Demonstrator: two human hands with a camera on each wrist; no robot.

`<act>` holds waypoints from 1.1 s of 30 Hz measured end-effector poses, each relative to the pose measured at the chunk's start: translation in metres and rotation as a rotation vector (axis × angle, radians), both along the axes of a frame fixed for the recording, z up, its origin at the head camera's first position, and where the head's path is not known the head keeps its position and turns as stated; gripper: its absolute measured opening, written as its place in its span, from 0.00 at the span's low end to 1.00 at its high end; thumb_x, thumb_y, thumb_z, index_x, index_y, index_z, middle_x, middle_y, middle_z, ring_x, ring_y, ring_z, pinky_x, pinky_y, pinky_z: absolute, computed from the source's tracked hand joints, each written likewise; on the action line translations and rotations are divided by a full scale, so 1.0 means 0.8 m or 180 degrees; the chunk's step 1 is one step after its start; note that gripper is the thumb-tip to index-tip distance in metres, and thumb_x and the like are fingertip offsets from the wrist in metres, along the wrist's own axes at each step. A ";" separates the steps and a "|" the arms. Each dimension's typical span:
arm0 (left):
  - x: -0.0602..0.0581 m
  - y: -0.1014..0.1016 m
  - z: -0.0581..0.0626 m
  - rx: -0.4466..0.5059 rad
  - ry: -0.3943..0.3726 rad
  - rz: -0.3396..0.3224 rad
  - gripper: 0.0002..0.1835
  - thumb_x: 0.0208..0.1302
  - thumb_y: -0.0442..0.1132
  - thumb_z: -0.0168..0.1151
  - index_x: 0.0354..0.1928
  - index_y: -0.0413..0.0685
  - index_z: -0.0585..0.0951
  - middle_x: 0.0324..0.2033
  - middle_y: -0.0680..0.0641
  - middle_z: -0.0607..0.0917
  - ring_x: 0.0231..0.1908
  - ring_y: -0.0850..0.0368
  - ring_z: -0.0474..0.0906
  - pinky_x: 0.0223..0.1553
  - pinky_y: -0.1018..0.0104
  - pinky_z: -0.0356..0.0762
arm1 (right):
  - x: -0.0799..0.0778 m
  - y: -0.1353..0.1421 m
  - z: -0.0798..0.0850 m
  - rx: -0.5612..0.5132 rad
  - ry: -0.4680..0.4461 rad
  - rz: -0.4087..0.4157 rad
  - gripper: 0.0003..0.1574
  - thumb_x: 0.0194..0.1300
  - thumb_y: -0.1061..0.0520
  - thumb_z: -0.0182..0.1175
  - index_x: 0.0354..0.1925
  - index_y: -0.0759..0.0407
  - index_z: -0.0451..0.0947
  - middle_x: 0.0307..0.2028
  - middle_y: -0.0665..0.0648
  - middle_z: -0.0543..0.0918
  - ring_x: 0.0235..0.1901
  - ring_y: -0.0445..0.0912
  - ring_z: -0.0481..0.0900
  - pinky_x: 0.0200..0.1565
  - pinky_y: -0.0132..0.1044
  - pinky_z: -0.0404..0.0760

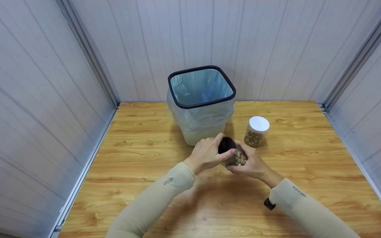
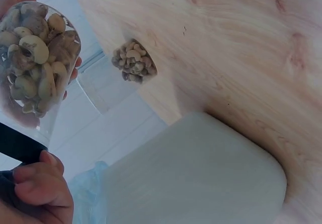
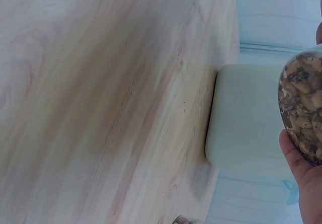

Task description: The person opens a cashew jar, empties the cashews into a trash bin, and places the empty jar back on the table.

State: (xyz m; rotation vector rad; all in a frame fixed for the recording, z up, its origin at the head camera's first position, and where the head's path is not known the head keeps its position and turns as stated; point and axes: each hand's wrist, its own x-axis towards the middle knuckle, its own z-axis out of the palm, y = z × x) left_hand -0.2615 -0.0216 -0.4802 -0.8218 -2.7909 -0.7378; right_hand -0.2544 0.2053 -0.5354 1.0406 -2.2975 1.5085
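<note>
A clear jar of cashew-like nuts (image 1: 240,158) with a black lid (image 1: 227,145) is held tilted above the table, between both hands. My left hand (image 1: 210,153) grips the black lid, its thumb and fingers around the edge. My right hand (image 1: 251,162) holds the jar body from the other side. In the left wrist view the nuts (image 2: 35,58) show through the clear wall, with the dark lid band (image 2: 20,143) at the left fingers (image 2: 45,183). The right wrist view shows the jar's nut-filled base (image 3: 304,108) beside my right thumb (image 3: 297,158).
A pale bin (image 1: 203,127) with a black rim (image 1: 207,105) and clear liner stands just beyond the hands. Right of it, a second jar (image 1: 256,135) with a white lid (image 1: 259,124) holds brown nuts. White panel walls (image 1: 197,33) enclose the wooden table (image 1: 137,142).
</note>
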 end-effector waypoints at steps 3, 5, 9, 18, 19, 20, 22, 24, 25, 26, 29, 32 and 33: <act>0.002 0.002 0.004 -0.0002 -0.0022 0.0076 0.34 0.72 0.72 0.53 0.55 0.48 0.77 0.34 0.44 0.86 0.32 0.47 0.83 0.29 0.56 0.77 | 0.000 0.000 0.000 -0.0002 0.0019 -0.0054 0.49 0.53 0.62 0.83 0.72 0.60 0.77 0.61 0.61 0.88 0.57 0.39 0.85 0.58 0.27 0.82; 0.003 0.003 0.006 -0.0001 -0.0065 0.0142 0.34 0.72 0.73 0.53 0.54 0.48 0.77 0.34 0.45 0.86 0.32 0.47 0.84 0.29 0.56 0.77 | 0.000 -0.001 0.000 0.0012 0.0022 -0.0090 0.49 0.53 0.61 0.83 0.72 0.60 0.76 0.61 0.61 0.88 0.57 0.40 0.85 0.58 0.27 0.83; 0.006 0.006 0.010 -0.0014 -0.0223 0.0266 0.35 0.72 0.74 0.52 0.53 0.48 0.77 0.35 0.44 0.87 0.34 0.45 0.86 0.31 0.54 0.80 | 0.000 -0.002 0.000 0.0034 0.0044 -0.0124 0.49 0.53 0.61 0.83 0.72 0.60 0.76 0.61 0.61 0.88 0.56 0.40 0.85 0.57 0.28 0.83; 0.006 0.001 0.021 -0.0446 -0.0384 0.0216 0.45 0.71 0.81 0.47 0.66 0.48 0.76 0.50 0.42 0.90 0.46 0.41 0.89 0.44 0.45 0.87 | -0.001 -0.001 -0.005 0.0004 0.0009 -0.0111 0.49 0.53 0.61 0.84 0.71 0.60 0.76 0.60 0.61 0.88 0.54 0.39 0.86 0.55 0.29 0.84; 0.006 0.000 0.023 -0.0475 -0.0388 0.0178 0.46 0.71 0.81 0.48 0.66 0.48 0.76 0.52 0.42 0.89 0.47 0.41 0.89 0.45 0.46 0.88 | -0.002 -0.001 -0.005 -0.0007 -0.0021 -0.0080 0.49 0.54 0.62 0.83 0.72 0.60 0.76 0.60 0.61 0.88 0.54 0.39 0.86 0.56 0.29 0.84; 0.005 -0.002 0.024 -0.0481 -0.0397 0.0135 0.47 0.70 0.82 0.48 0.67 0.48 0.76 0.53 0.43 0.89 0.48 0.42 0.89 0.46 0.46 0.88 | -0.002 -0.001 -0.005 -0.0019 -0.0049 -0.0044 0.49 0.55 0.62 0.83 0.72 0.60 0.75 0.60 0.60 0.88 0.54 0.39 0.86 0.56 0.29 0.84; 0.002 -0.006 0.026 -0.0444 -0.0416 0.0016 0.48 0.70 0.82 0.50 0.71 0.49 0.74 0.59 0.44 0.86 0.51 0.43 0.88 0.50 0.46 0.88 | -0.002 -0.001 -0.005 -0.0030 -0.0109 0.0000 0.48 0.56 0.63 0.82 0.72 0.60 0.75 0.59 0.60 0.88 0.54 0.39 0.86 0.56 0.29 0.84; -0.002 -0.011 0.028 -0.0342 -0.0456 -0.0163 0.49 0.69 0.80 0.54 0.76 0.51 0.72 0.64 0.45 0.82 0.56 0.45 0.85 0.57 0.47 0.86 | -0.002 0.000 -0.005 -0.0017 -0.0135 0.0004 0.47 0.56 0.63 0.82 0.72 0.60 0.75 0.58 0.61 0.88 0.53 0.39 0.87 0.55 0.29 0.85; -0.004 -0.014 0.029 -0.0278 -0.0469 -0.0269 0.49 0.69 0.79 0.57 0.78 0.52 0.70 0.66 0.46 0.80 0.59 0.46 0.83 0.61 0.48 0.85 | -0.002 0.000 -0.005 0.0004 -0.0139 -0.0016 0.47 0.56 0.63 0.82 0.72 0.60 0.75 0.58 0.61 0.89 0.52 0.39 0.87 0.54 0.30 0.85; -0.006 -0.016 0.029 -0.0200 -0.0484 -0.0391 0.49 0.69 0.77 0.59 0.80 0.52 0.68 0.69 0.45 0.78 0.62 0.47 0.81 0.64 0.48 0.83 | -0.002 0.000 -0.005 0.0030 -0.0137 -0.0038 0.47 0.56 0.62 0.82 0.71 0.60 0.75 0.57 0.61 0.89 0.52 0.39 0.86 0.53 0.30 0.85; -0.013 -0.023 0.031 0.0007 -0.0496 -0.0755 0.49 0.68 0.71 0.66 0.82 0.52 0.66 0.73 0.44 0.74 0.70 0.50 0.75 0.73 0.51 0.76 | -0.001 0.000 -0.005 0.0112 -0.0122 -0.0096 0.47 0.55 0.61 0.82 0.71 0.61 0.75 0.57 0.61 0.88 0.52 0.42 0.86 0.53 0.32 0.85; -0.019 -0.029 0.033 0.0153 -0.0482 -0.1017 0.49 0.66 0.66 0.71 0.81 0.50 0.68 0.75 0.43 0.73 0.73 0.50 0.72 0.76 0.53 0.72 | 0.001 0.000 -0.004 0.0159 -0.0160 -0.0091 0.48 0.56 0.59 0.82 0.72 0.60 0.74 0.59 0.60 0.87 0.54 0.45 0.86 0.56 0.33 0.84; -0.020 -0.031 0.033 0.0185 -0.0481 -0.1073 0.49 0.65 0.65 0.73 0.81 0.49 0.68 0.74 0.44 0.74 0.73 0.50 0.72 0.77 0.53 0.72 | 0.001 -0.001 -0.004 0.0163 -0.0172 -0.0084 0.49 0.56 0.59 0.82 0.72 0.60 0.74 0.59 0.60 0.87 0.55 0.46 0.85 0.56 0.34 0.84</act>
